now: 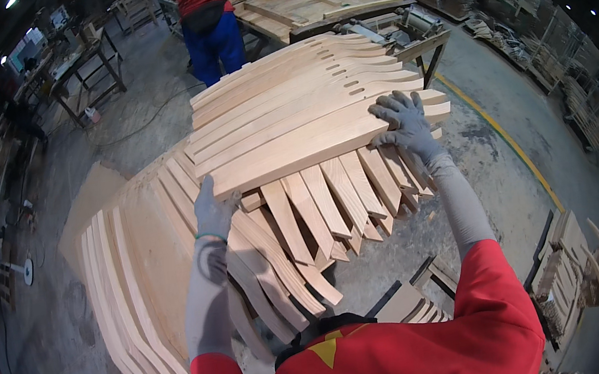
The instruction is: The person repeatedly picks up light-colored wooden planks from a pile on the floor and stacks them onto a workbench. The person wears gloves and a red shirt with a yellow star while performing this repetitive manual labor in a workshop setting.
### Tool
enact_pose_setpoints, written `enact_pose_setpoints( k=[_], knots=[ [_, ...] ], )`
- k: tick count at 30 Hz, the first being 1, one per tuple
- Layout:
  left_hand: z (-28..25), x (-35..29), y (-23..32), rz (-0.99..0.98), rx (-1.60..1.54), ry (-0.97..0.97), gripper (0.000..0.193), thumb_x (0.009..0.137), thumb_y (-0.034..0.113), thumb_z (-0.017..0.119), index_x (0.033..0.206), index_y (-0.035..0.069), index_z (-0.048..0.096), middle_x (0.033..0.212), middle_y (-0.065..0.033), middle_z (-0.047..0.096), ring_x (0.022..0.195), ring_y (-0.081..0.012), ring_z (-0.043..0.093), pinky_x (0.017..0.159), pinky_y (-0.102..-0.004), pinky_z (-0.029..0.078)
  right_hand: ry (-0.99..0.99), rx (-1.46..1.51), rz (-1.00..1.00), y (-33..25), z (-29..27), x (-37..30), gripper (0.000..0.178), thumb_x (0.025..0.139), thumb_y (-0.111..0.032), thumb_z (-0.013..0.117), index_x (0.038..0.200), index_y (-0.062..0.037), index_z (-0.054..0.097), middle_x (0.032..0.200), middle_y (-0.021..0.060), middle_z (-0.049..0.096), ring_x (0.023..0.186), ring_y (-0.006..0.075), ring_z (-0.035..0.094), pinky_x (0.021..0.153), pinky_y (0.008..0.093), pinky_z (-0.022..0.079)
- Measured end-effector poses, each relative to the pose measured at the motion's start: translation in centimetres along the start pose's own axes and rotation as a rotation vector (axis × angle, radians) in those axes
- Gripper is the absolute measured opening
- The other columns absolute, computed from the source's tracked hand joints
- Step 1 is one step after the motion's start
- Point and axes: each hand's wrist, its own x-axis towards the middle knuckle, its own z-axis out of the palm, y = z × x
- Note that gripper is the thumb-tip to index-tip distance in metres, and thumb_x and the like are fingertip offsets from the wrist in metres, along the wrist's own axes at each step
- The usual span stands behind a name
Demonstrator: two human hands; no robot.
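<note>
A long, pale wooden slat (302, 149) lies nearest me on a row of similar slats. My left hand (215, 211), in a grey glove, is closed round its left end, with some fingers hidden beneath. Across the slat's right part rests my gloved right hand (406, 124), thumb at the near edge and fingers over the top, gripping it. Behind it, the other slats (301, 94) lie side by side, several with oval slots near their right ends. Below the held slat, a layer of tapered wooden pieces (328, 198) points toward me.
Curved wooden pieces (118, 291) lie on a brown board (160, 266) at left. More wood parts (571, 270) are stacked at lower right. Beyond the slats, a person in red and blue (210, 30) stands beside a wooden frame (318, 2). A yellow floor line (501, 134) runs at right.
</note>
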Motion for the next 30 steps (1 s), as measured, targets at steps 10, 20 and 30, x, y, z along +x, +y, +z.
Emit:
enact_pose_setpoints(
  k=[10, 20, 30],
  knots=[
    [2.7, -1.2, 4.1, -0.624, -0.688, 0.150, 0.068, 0.090, 0.043, 0.054, 0.138, 0.002, 0.029, 0.120, -0.0262, 0.046, 0.099, -0.0313, 0.057, 0.081, -0.0370, 0.052, -0.110, -0.333, 0.027, -2.0, -0.2, -0.9, 0.075, 0.071, -0.057, 0.064, 0.136, -0.0247, 0.043, 0.141, 0.0126, 0.038, 0.132, 0.0369, 0.028, 0.108, 0.0563, 0.016],
    [-8.3, -18.7, 3.4, -0.555, -0.804, 0.056, 0.044, 0.093, 0.028, 0.053, 0.128, 0.004, 0.040, 0.110, -0.0142, 0.055, 0.090, -0.0250, 0.060, 0.075, -0.0379, 0.053, 0.119, 0.013, -0.133, -8.1, 2.8, -6.9, 0.059, 0.083, -0.033, 0.061, 0.136, -0.0162, 0.044, 0.140, 0.0168, 0.037, 0.133, 0.0385, 0.027, 0.109, 0.0500, 0.021],
    [-16.3, -42.6, 0.2, -0.608, -1.077, 0.374, 0.039, 0.095, 0.028, 0.048, 0.126, 0.006, 0.043, 0.102, -0.0106, 0.054, 0.089, -0.0222, 0.056, 0.080, -0.0388, 0.048, -0.073, 0.659, -0.311, -26.0, 3.2, -15.5, 0.047, 0.083, -0.017, 0.063, 0.128, -0.0086, 0.053, 0.129, 0.0152, 0.050, 0.125, 0.0369, 0.041, 0.103, 0.0425, 0.035]
  ],
)
